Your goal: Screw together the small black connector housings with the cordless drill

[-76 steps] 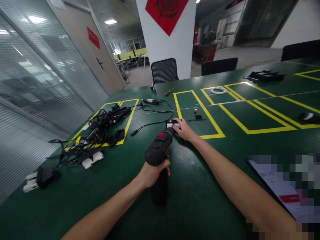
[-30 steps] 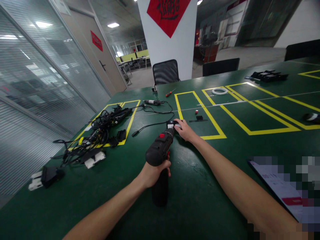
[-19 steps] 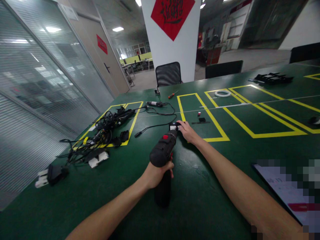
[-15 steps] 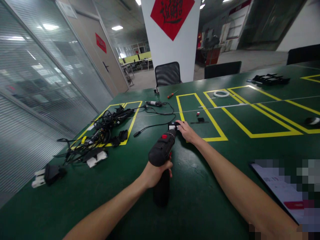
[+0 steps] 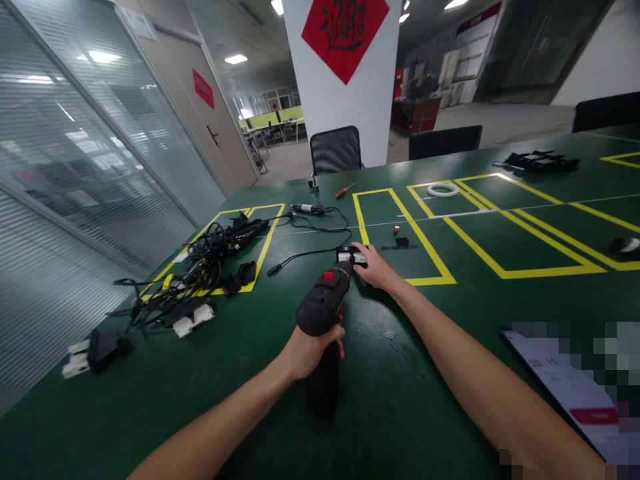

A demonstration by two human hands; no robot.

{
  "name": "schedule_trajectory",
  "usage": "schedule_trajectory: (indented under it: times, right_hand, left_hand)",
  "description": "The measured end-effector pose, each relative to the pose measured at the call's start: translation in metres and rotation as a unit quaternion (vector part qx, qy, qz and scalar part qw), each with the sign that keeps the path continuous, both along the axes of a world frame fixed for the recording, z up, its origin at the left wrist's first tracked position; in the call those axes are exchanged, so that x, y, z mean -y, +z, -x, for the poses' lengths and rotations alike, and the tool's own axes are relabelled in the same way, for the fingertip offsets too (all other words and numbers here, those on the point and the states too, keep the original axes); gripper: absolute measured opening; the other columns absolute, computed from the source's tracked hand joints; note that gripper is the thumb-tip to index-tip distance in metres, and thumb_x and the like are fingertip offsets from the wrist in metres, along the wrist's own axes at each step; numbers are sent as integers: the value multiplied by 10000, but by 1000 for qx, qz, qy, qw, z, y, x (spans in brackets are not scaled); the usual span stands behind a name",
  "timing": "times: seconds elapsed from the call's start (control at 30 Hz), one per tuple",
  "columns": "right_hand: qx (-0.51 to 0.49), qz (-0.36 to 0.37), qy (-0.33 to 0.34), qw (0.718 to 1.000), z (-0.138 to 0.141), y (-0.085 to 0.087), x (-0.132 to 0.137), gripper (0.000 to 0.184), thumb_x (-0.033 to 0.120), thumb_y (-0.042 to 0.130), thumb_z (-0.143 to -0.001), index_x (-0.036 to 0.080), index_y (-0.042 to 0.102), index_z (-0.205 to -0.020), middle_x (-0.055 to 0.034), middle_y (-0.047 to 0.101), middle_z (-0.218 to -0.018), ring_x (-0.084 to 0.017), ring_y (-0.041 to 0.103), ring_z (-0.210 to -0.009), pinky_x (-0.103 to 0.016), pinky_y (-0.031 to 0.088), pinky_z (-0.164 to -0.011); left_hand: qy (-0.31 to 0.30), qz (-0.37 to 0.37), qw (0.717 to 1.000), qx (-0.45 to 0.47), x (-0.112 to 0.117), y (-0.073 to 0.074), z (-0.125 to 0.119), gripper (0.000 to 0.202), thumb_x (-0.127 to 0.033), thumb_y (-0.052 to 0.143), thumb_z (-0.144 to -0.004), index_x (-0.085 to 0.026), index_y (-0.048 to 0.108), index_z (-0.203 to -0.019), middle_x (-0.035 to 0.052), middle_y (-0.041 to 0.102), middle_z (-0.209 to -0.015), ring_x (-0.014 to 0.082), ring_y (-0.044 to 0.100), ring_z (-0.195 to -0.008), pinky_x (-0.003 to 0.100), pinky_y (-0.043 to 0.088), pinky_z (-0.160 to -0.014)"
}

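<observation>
My left hand (image 5: 313, 350) is wrapped round the grip of a black cordless drill (image 5: 324, 300) with a red switch on top. The drill points away from me, its front end at a small black and white part (image 5: 345, 254) on the green table (image 5: 240, 407). My right hand (image 5: 373, 267) holds that part from the right with bent fingers. Whether the drill's tip touches the part is hidden by the chuck. Just right of my fingers lie a small black piece (image 5: 402, 242) and a tiny red piece (image 5: 397, 230).
Tangled black cables (image 5: 213, 257) lie at the left, with black and white parts (image 5: 194, 320) nearer me. Beyond my hands are a corded pen-like tool (image 5: 307, 209) and an orange screwdriver (image 5: 344, 191). A white ring (image 5: 443, 190) and a tablet-like screen (image 5: 555, 380) are on the right.
My right hand's fingers have shifted slightly on the black and white part, showing more of its white side. The drill stays almost in place.
</observation>
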State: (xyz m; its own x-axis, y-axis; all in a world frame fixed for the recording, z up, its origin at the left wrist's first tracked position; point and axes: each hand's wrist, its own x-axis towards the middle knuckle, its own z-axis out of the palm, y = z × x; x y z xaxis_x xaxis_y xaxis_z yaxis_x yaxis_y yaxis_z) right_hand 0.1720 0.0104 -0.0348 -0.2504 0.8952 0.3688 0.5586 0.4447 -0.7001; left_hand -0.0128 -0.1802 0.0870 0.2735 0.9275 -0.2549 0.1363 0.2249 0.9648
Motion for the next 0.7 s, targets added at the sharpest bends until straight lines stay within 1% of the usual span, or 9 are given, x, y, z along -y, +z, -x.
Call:
schedule_trajectory:
  times: [0.1, 0.27, 0.4, 0.53, 0.7]
  right_hand:
    - [8, -1, -5, 1000, 1, 1, 2, 644, 252, 609, -803, 221, 436, -1423, -129, 471, -1303, -275, 582, -1139, -429, 440, -1035]
    - [17, -4, -12, 1000, 3, 4, 5, 657, 360, 651, -810, 228, 434, -1417, -131, 480, -1268, -290, 590, -1113, -457, 453, -1008]
    - [16, -3, -19, 1000, 4, 6, 6, 578, 413, 594, -867, 230, 457, -1398, -130, 491, -1241, -289, 599, -1106, -450, 456, -997]
    - [15, 3, -22, 1000, 4, 6, 4, 502, 401, 511, -921, 221, 474, -1388, -137, 498, -1243, -291, 602, -1118, -444, 460, -989]
    - [14, 5, -25, 1000, 4, 3, 2, 492, 341, 488, -921, 220, 465, -1397, -139, 492, -1272, -293, 595, -1128, -462, 442, -1011]
  left_hand:
    - [2, 7, 1000, -2, 0, 0, 0, 262, -278, 609, -665, -156, 504, -873, -36, 550, -664, 116, 568, -495, 271, 452, -554]
    - [-6, 0, 1000, -19, 2, 1, 0, 238, -290, 603, -673, -157, 500, -842, -33, 551, -618, 121, 564, -495, 270, 445, -557]
    - [3, 3, 1000, -8, 1, 2, 0, 249, -285, 615, -661, -160, 499, -843, -38, 543, -634, 118, 561, -485, 269, 438, -545]
    - [14, 5, 1000, -8, 2, 2, -1, 250, -281, 621, -662, -160, 506, -849, -35, 549, -646, 119, 562, -486, 271, 440, -545]
    - [9, 13, 1000, -8, 2, 2, -1, 216, -273, 602, -661, -160, 510, -821, -32, 548, -627, 119, 558, -485, 274, 439, -550]
